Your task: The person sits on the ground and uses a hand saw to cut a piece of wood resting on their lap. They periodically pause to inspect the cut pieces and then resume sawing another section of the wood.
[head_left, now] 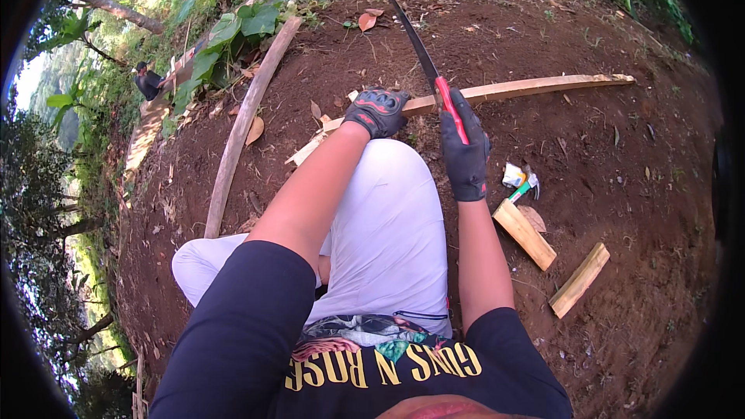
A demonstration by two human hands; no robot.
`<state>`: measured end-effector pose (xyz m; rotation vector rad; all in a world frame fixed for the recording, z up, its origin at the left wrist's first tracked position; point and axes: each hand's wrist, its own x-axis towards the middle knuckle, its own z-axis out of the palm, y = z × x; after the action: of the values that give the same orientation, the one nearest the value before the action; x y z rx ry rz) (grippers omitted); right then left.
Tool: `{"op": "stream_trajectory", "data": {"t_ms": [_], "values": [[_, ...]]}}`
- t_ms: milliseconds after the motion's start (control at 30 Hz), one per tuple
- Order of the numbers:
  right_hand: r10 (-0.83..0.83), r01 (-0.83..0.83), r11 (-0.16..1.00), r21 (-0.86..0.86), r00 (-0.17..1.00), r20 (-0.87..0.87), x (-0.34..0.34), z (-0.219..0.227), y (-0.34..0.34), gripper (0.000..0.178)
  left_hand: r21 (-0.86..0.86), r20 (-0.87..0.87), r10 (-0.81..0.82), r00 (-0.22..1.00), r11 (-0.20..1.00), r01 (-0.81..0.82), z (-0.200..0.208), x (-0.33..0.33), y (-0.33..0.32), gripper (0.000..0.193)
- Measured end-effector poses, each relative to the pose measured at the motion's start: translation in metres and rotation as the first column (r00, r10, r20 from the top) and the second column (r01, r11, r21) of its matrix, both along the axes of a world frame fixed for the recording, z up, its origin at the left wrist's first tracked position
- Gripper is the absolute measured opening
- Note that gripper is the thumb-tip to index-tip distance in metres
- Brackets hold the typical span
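Note:
My right hand [466, 145], in a dark glove, is closed round the red handle of a handsaw [421, 50]. The saw's long dark blade points up and away to the left, above the far side of a long wooden strip [535, 88]. In a black glove with red marks, my left hand [377, 112] grips the strip near its left part, just beyond my raised knee. The strip runs off to the right past the saw handle. Where the blade meets the wood, if it does, I cannot tell.
A long pole [250, 124] lies on the brown soil at left. Right of me are two short wood blocks [525, 234], a hammer [525, 188] with a green handle, and a small white-and-yellow container [513, 175]. A person [147, 81] sits far off at the left.

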<state>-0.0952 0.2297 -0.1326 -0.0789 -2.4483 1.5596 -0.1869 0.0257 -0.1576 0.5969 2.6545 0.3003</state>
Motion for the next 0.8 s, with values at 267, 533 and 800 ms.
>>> {"op": "stream_trajectory", "data": {"t_ms": [267,533,800], "values": [[-0.050,0.054,0.998,-0.032,0.991,0.128,0.068,-0.011,0.019,0.048,0.024,-0.030,0.030,0.999,0.999,-0.029,-0.003,-0.002,-0.003,0.036],[0.004,0.013,0.972,0.233,0.997,-0.073,0.118,0.010,0.035,0.047,0.020,-0.050,0.004,0.999,1.000,-0.003,-0.002,0.001,-0.003,0.035],[-0.031,0.028,0.999,0.033,0.994,0.105,0.015,0.013,0.014,0.043,0.006,0.005,0.033,0.999,0.999,-0.033,0.007,-0.002,0.004,0.034]]}}
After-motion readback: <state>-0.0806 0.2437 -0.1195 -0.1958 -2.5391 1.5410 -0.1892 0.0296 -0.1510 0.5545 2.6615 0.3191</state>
